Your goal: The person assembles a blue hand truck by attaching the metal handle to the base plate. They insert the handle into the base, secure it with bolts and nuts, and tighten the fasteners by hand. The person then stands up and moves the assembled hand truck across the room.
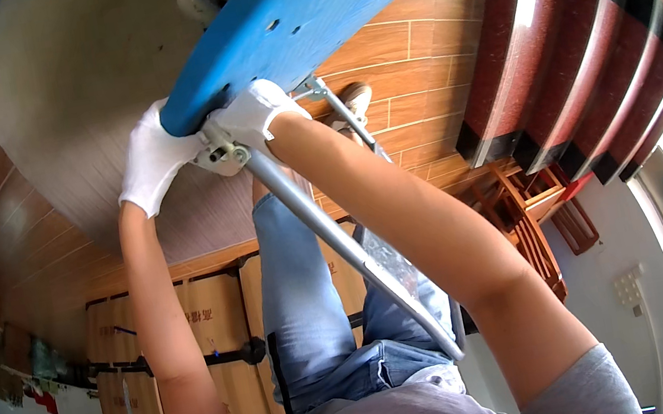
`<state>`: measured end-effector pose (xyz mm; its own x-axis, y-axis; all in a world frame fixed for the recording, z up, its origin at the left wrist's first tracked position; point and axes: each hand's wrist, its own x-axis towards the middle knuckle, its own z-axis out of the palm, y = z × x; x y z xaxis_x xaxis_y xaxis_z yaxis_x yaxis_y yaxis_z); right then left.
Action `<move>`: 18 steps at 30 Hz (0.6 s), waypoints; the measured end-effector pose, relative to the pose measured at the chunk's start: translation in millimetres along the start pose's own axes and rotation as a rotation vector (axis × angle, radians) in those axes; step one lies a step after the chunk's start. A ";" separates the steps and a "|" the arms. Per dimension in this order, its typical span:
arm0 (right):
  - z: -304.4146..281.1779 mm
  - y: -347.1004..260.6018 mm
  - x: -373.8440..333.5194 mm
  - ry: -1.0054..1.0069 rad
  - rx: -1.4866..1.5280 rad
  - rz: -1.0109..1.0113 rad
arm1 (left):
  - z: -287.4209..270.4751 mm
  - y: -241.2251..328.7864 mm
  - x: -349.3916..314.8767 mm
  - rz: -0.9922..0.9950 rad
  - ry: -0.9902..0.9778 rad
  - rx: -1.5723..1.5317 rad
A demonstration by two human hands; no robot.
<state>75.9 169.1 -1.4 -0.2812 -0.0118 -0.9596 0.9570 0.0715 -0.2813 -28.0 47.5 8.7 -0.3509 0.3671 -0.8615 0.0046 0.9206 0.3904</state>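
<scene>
A blue platform trolley [318, 21] is tilted up in front of me, its deck showing several small holes. A grey metal tube handle [327, 234] slants from a hinge bracket [222, 153] at the deck's near corner down toward my waist. In a white glove, my left hand [155, 156] is closed at the deck's left end, beside the bracket; its fingertips are hidden. My right hand [253, 113], also gloved in white, is closed on the deck's lower edge next to the bracket, its fingers partly hidden. One caster [201, 2] shows beyond the deck.
Several brown cartons [214, 314] are stacked behind my legs. Dark red and black steps [549, 39] rise at the right, above wooden chairs [526, 218]. Wood-look planks [384, 49] and a grey area [71, 119] make up the floor. Another shoe [356, 99] shows beyond the tube.
</scene>
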 end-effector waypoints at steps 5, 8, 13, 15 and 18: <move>17.3 -7.7 10.3 0.038 -0.255 0.046 | -1.4 2.9 -0.9 -0.028 -0.030 0.025; 21.3 -2.0 21.9 -0.012 -0.329 0.020 | -0.5 -1.7 1.1 0.040 -0.004 0.059; 13.2 -7.8 -2.6 0.191 -0.164 0.086 | -1.0 0.7 -0.3 -0.036 -0.019 -0.002; 12.8 0.9 -7.3 0.227 -0.079 0.044 | 0.2 0.8 2.0 -0.035 -0.024 -0.001; 12.2 27.6 -1.5 0.420 -0.601 -0.313 | 0.1 -0.4 2.4 -0.027 -0.017 -0.002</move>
<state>103.6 158.9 -7.9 -0.6486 0.2483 -0.7195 0.6600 0.6543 -0.3692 -28.7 48.0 6.5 -0.3352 0.3439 -0.8771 -0.0062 0.9302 0.3671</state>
